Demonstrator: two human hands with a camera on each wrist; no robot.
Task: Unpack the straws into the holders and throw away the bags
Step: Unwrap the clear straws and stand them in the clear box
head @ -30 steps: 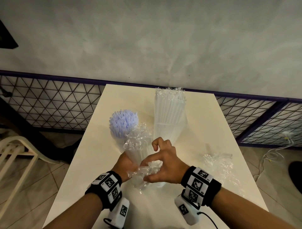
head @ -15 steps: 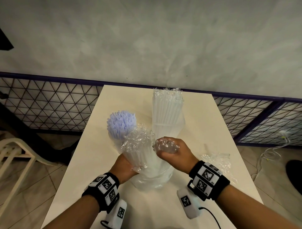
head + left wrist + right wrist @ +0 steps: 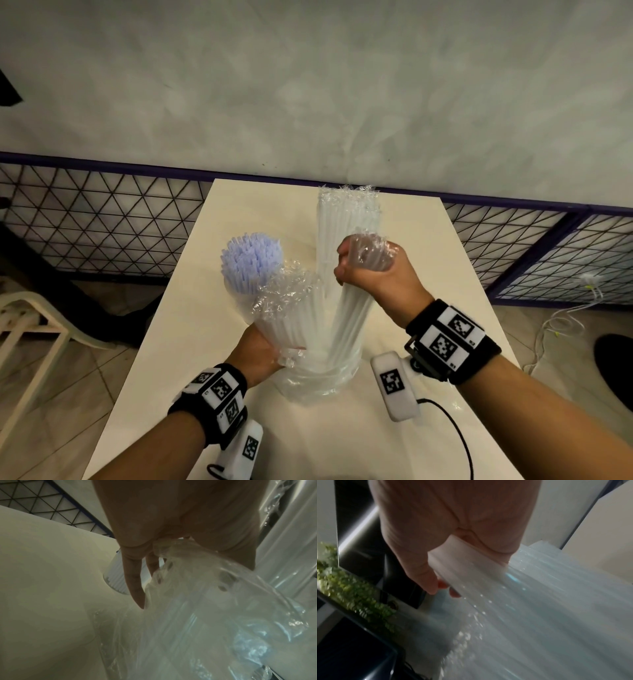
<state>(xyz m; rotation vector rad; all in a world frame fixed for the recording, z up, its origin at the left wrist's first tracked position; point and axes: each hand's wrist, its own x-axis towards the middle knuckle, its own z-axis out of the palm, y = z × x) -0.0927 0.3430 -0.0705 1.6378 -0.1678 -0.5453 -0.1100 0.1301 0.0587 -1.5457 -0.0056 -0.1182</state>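
A clear holder stands on the cream table in the head view, with two bundles of clear straws leaning out of it. My left hand grips the lower part of the left bagged bundle; in the left wrist view its fingers curl on crinkled clear plastic. My right hand is raised and grips the plastic-covered top of the right bundle, blurred in the right wrist view. A holder of purple straws stands at the left. A tall sealed bag of clear straws stands behind.
The table's far edge meets a wire mesh fence below a grey wall. A white chair stands on the floor to the left. A black cable lies on the table near my right wrist.
My right hand has risen from low at the holder to well above it, drawing the plastic-covered bundle top upward and to the right. The left hand has stayed low on its bundle.
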